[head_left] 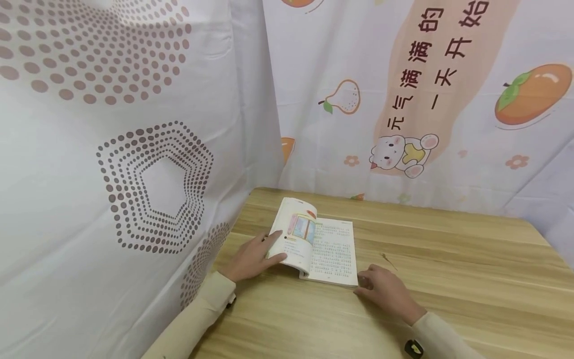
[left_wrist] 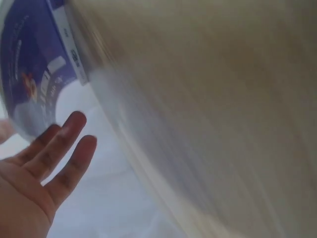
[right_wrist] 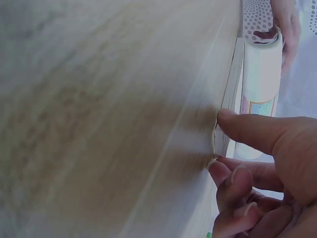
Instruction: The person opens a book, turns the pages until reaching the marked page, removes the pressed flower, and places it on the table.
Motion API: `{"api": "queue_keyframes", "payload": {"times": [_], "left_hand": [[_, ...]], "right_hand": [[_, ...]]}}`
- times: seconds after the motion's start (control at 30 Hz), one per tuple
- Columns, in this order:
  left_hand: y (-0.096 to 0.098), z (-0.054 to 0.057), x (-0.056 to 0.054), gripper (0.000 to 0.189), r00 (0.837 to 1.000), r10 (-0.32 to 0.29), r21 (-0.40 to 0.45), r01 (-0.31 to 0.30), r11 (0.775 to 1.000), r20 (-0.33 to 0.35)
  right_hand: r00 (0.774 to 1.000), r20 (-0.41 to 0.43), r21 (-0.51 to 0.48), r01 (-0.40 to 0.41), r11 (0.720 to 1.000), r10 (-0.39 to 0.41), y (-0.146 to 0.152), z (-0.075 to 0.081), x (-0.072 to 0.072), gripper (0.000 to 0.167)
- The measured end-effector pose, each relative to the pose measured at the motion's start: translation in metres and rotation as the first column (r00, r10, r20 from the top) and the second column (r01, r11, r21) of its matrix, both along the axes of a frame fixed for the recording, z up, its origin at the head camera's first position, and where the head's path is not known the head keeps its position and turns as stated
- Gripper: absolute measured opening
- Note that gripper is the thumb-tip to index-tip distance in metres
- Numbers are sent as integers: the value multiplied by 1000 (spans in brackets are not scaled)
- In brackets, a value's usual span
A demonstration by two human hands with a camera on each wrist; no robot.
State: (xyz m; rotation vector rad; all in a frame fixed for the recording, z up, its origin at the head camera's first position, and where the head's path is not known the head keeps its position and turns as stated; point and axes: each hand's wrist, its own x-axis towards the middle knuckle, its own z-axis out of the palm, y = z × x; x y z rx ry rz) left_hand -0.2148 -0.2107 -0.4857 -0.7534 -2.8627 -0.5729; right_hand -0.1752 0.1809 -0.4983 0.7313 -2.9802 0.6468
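Note:
An open book (head_left: 332,252) lies on the table, with printed text on its right page and a coloured picture on its raised, curving left page (head_left: 293,232). My left hand (head_left: 253,257) holds that left side, with digits on the page. In the left wrist view, straight fingers (left_wrist: 64,153) of this hand show below the purple cover (left_wrist: 32,64). At the book's lower right corner is my right hand (head_left: 387,289). In the right wrist view its thumb (right_wrist: 252,130) and forefinger pinch the corner; the other fingers are curled.
The wood-grain table (head_left: 448,259) extends to the right of the book. A white curtain (head_left: 215,164) with dotted patterns hangs close on the left. Behind the table hangs a printed cloth (head_left: 323,149). A small thin brown thing or mark (head_left: 389,261) shows near my right hand.

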Motion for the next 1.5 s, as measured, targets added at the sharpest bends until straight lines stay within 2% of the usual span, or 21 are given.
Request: {"api": "queue_keyframes", "payload": {"times": [0.1,0.17,0.27,0.33,0.4,0.47,0.5,0.6,0.67,0.7,0.8,0.87,0.9,0.97,1.03,1.17,1.37,1.5], "left_hand": [[7,-1,0,69,1000,-10,127,12,992,-20],[13,-1,-2,68,1000,-2,242,4,970,-8],[25,2,-3,73,999,25,435,-41,899,41],[34,6,-3,75,995,44,547,-86,832,89],[43,12,-1,71,990,48,620,-120,775,132],[53,16,-1,63,985,36,657,-140,741,170],[57,18,-1,59,982,29,662,-147,735,186],[71,21,-1,47,979,-1,649,-135,748,204],[80,22,-1,42,982,-27,622,-97,777,186],[85,22,-2,38,985,-42,598,-69,798,169],[101,21,-3,28,993,-94,472,51,880,68],[111,19,-4,19,992,-126,341,124,932,-16],[116,18,-4,17,988,-145,268,155,951,-59],[125,16,-5,20,974,-186,130,203,971,-133],[133,14,-5,23,957,-228,-11,230,973,-182],[145,12,-4,23,928,-302,-220,254,942,-219],[153,2,1,28,910,-358,-416,248,875,-209],[154,-2,2,30,911,-363,-490,230,841,-195]], "right_hand": [[999,5,3,41,999,-41,-1,-1,1,20],[998,8,6,64,998,-64,-2,-1,1,16],[997,0,13,78,997,-78,-2,-1,1,15],[997,-5,9,80,997,-80,-2,-1,2,14],[997,-9,10,83,997,-83,-2,-1,2,15],[996,-12,12,84,996,-83,-2,-1,1,16],[996,-15,12,83,996,-83,-2,-1,1,16],[996,-23,10,82,997,-82,0,-1,0,19],[996,-27,4,80,997,-80,0,-1,0,19],[997,-28,2,79,997,-79,1,-1,-1,19],[996,-24,-4,82,997,-82,2,-1,0,17],[996,-22,-5,81,997,-81,3,-1,0,16],[997,-22,-5,79,997,-79,4,-1,-1,16],[997,-31,-8,73,997,-73,5,0,0,15],[997,-41,-14,64,998,-64,5,0,0,14],[997,-55,-21,49,999,-50,4,1,-1,11],[996,-66,-22,65,998,-66,2,0,-1,11],[994,-78,-20,70,997,-72,2,0,-1,8]]}}
